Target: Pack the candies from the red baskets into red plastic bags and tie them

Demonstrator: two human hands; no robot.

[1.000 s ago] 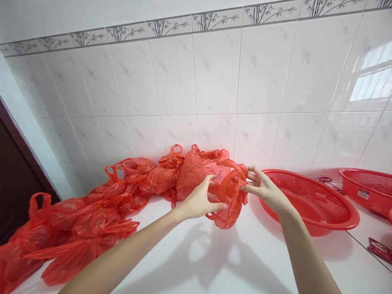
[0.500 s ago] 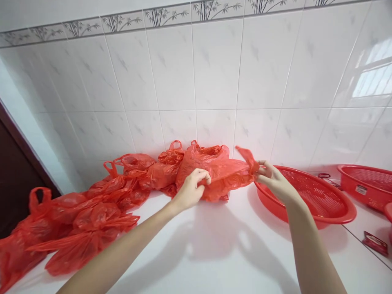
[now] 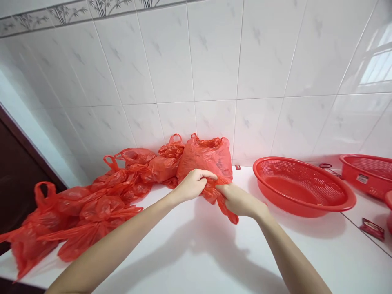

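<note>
A bulging red plastic bag point(image 3: 205, 157) stands against the tiled wall on the white counter point(image 3: 183, 261). My left hand point(image 3: 192, 185) and my right hand point(image 3: 238, 200) nearly meet at its front. Both grip the gathered red plastic of its handles point(image 3: 214, 190), and a loose tail point(image 3: 229, 210) hangs below my right hand. The bag's contents are hidden by the opaque plastic. To the left, several tied red plastic bags point(image 3: 104, 208) lie in a heap along the wall.
A round red plastic colander point(image 3: 301, 185) sits right of my hands, with a second red basket point(image 3: 364, 175) beyond it. A small red packet point(image 3: 372, 228) lies at the far right. A dark door frame point(image 3: 18, 175) borders the left side.
My hands have moved together from their wide spread, my right hand coming left from the colander. The stretched bag handles are now gathered into a bunch between them.
</note>
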